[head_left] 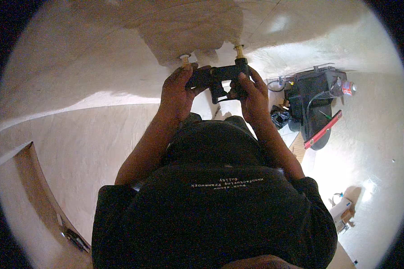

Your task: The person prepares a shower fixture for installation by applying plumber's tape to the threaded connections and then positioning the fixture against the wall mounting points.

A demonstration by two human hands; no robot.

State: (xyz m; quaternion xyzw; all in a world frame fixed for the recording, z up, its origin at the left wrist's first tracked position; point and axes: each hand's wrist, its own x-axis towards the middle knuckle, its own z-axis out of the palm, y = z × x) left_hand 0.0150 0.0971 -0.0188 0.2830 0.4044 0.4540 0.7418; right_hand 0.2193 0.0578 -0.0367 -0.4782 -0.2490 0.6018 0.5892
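Observation:
A black wall-mounted mixer tap (224, 74) is held up at the wall between my two hands. My left hand (177, 92) wraps the tap's left end, fingers closed, close to a brass fitting (184, 59) that sticks out of the wall. On the other end, my right hand (255, 95) grips with the thumb toward me. Just above that hand, a second brass fitting (239, 51) meets the tap's right inlet. Whether the left inlet touches its fitting is hidden by my fingers.
To the right stands a black container (316, 87) with a can (348, 88) at its top and a red spirit level (323, 130) leaning across it. A black plastic bag (281, 118) lies beside it. A white-and-brown object (342, 210) is at lower right. Dark tools (77, 241) rest at lower left.

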